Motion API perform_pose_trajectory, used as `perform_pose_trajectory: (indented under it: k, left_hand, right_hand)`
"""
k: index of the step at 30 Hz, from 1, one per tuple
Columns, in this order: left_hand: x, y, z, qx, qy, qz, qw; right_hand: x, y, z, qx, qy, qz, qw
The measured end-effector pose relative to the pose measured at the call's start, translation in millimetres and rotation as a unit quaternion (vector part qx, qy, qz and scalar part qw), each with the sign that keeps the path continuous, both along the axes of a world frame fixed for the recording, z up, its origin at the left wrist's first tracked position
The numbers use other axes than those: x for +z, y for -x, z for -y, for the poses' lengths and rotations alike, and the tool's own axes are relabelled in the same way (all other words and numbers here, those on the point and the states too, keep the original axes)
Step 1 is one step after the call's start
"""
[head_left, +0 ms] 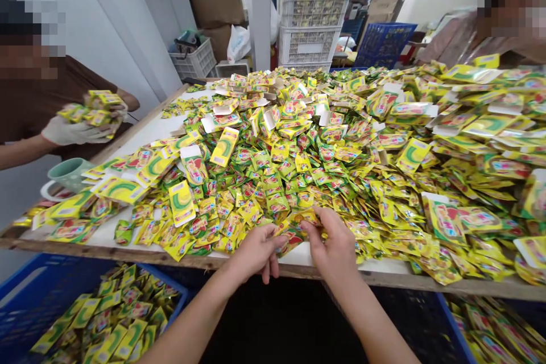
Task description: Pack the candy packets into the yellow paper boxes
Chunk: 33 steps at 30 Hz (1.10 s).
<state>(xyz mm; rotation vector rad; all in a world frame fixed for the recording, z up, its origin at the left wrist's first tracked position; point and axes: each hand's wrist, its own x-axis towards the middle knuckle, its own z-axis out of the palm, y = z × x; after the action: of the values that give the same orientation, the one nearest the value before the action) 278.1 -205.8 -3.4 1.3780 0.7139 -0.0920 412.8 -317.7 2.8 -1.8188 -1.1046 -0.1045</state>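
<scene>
At the front edge of the table, my left hand (258, 250) and my right hand (335, 244) are close together over the heap. My right thumb and forefinger pinch a small yellow sachet (298, 219) at its right end. The fingers of my left hand are closed at the left end of the same sachet. Just below it is a printed piece with a red watermelon picture (293, 240), partly covered; I cannot tell whether a hand grips it. Around the hands spreads a heap of yellow and green sachets (273, 182), mixed with small printed cartons (225, 147).
The table's wooden edge (205, 261) runs in front of me. Blue crates (46, 278) of filled packs stand below. A green mug (68, 173) is at the left. A gloved co-worker's hand (79, 131) holds packs; another person sits right. White crates (311, 45) are stacked behind.
</scene>
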Motion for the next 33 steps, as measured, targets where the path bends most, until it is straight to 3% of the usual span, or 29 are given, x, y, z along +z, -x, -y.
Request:
perform_pose_trajectory:
  k: [4,7,10,13,17,20,21,23,25,27,28,30,33]
  left_hand:
    - [-1.0,2,-4,0.006,0.002,0.0,1.0]
    - [-0.5,4,-6,-0.009,0.0,0.002,1.0]
    - [-0.9,4,-7,-0.016,-0.001,-0.001,1.0]
    - [-3.0,4,-8,-0.015,0.002,-0.004,1.0]
    - [-4.1,5,-5,-0.004,0.003,0.001,1.0]
    - [3.4,9,-3,-0.025,-0.008,-0.011,1.0]
    - [8.0,12,-4,-0.037,-0.044,-0.017,0.998]
    - [18.4,16,-7,-0.046,-0.19,-0.03,0.98]
    - [25.9,19,-11,-0.038,-0.356,-0.044,0.933]
    - [25.8,16,-14,-0.021,-0.432,-0.013,0.902]
    - [22.4,14,-15,-0.01,-0.418,0.027,0.908]
    - [10.7,6,-12,0.024,-0.314,0.135,0.939]
    - [-8.2,0,-4,0.069,-0.153,0.225,0.96]
  right_hand:
    - [-2.7,1,0,-0.027,-0.006,0.042,0.999]
    - [-4.9,2,0,-0.001,-0.01,0.048,0.999]
    - [1.0,1,0,0.046,0.073,0.051,0.995]
    - [12.3,3,0,0.052,0.166,0.054,0.983]
    - [21.0,12,-4,0.017,0.197,0.066,0.978]
    - [22.7,17,-6,0.025,0.225,0.085,0.97]
    - [23.4,16,-5,0.048,0.238,0.089,0.966]
    - [25.3,13,-4,0.119,0.24,0.078,0.96]
    - [27.4,7,-3,0.171,0.207,0.049,0.962]
    - [29.4,1,-4,0.185,0.157,0.031,0.97]
    - [30.2,-2,-5,0.187,0.131,0.034,0.973]
    - [31.5,-5,-8,0.2,0.093,0.07,0.973]
    - [31.7,-5,-12,0.224,0.122,0.13,0.958]
